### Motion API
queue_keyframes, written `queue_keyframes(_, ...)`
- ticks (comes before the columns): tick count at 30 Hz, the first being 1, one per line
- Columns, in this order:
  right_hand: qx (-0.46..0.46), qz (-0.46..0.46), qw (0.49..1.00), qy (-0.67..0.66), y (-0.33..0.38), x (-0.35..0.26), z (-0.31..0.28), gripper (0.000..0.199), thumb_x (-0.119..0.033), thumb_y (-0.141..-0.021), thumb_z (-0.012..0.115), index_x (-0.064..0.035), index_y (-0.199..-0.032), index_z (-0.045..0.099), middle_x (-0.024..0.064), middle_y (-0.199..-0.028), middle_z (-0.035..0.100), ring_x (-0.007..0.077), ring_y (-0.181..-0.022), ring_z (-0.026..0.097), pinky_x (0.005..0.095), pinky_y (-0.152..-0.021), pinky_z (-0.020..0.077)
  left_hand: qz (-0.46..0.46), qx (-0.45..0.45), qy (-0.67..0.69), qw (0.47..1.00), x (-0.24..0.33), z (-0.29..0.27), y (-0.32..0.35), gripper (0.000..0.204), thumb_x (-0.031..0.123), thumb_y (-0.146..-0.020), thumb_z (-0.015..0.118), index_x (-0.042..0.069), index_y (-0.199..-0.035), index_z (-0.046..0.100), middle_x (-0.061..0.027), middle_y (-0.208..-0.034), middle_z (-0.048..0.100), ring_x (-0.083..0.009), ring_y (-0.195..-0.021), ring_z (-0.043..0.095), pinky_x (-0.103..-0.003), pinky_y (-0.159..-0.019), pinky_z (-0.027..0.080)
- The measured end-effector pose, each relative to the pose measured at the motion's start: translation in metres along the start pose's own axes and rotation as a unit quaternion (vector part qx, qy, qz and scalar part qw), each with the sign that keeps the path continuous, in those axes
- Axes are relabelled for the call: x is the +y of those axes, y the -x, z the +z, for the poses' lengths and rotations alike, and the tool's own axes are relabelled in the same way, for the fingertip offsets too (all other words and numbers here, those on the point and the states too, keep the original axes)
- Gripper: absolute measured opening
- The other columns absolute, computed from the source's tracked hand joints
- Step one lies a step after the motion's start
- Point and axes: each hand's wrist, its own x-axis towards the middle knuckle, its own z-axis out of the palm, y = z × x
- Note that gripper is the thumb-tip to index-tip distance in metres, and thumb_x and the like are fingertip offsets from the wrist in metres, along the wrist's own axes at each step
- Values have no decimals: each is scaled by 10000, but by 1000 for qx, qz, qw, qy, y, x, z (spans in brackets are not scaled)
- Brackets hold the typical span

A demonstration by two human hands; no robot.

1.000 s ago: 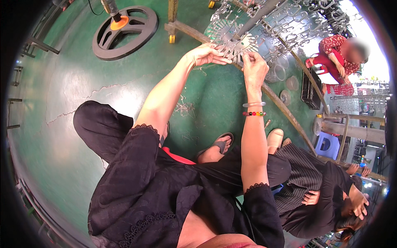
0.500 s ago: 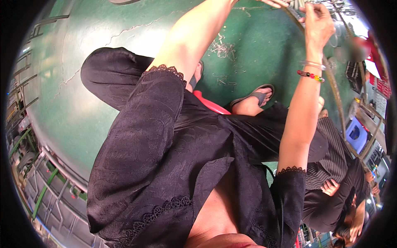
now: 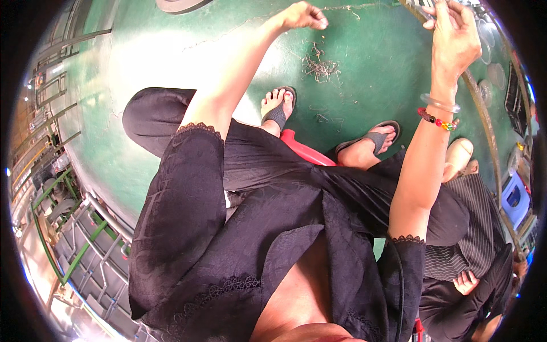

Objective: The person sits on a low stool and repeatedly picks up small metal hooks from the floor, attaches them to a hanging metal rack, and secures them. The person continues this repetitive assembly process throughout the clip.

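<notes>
My left hand (image 3: 305,16) is at the top middle, held above the green floor and apart from my right hand. Its fingers are closed together, and whatever may be in them is too small to make out. Further right, my right hand (image 3: 454,37) is raised with thumb and fingers pinched at the top edge, beside a long curved brown strip (image 3: 477,102). A small whitish item shows at its fingertips, partly cut off by the picture's edge. A beaded bracelet (image 3: 437,121) and a clear bangle circle the right wrist.
Thin scraps (image 3: 321,68) lie in a heap on the floor before my sandalled feet. A red plastic edge (image 3: 305,149) shows between my legs. At right sit another person in striped cloth (image 3: 470,222) and a blue stool (image 3: 515,196). Metal racks (image 3: 85,245) line the left.
My left hand has drawn back leftward from beside the right hand, and its closed fingers now show. The right hand stays raised at the upper right. The whole view has shifted slightly.
</notes>
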Motion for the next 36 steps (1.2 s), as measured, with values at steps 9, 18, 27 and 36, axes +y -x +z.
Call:
queue_keyframes(9, 11, 12, 998, -68, -5, 19, -14, 16, 12, -848, 578, 20, -846, 564, 51, -658, 588, 70, -535, 557, 195, -399, 373, 119, -23, -256, 959, 20, 100, 20, 125, 198, -820, 626, 129, -924, 630, -51, -892, 592, -249, -931, 543, -348, -819, 455)
queue_keyframes(18, 31, 50, 998, -12, -7, 15, -17, 15, 18, -846, 579, 5, -854, 577, 43, -678, 603, 75, -549, 572, 197, -399, 379, 45, 198, -261, 944, 27, 78, 8, 120, 192, -802, 607, 128, -888, 659, -72, -924, 633, -280, -938, 570, -363, -823, 481)
queue_keyframes(27, -3, 72, 996, -52, -8, 35, -28, 126, -24, -852, 625, 73, -931, 616, 124, -808, 683, 102, -598, 617, 175, -524, 481, -137, 200, -287, 927, -17, 23, 73, 285, 334, -879, 533, 120, -1023, 654, -95, -940, 669, -287, -874, 629, -386, -795, 479)
queue_keyframes(36, -17, 57, 998, -11, -7, 33, -33, 134, -47, -843, 643, 66, -908, 616, 129, -819, 688, 97, -599, 624, 194, -524, 496, 37, 241, -207, 947, -36, 69, 62, 258, 338, -875, 561, 110, -984, 614, -125, -936, 607, -320, -918, 569, -397, -823, 458)
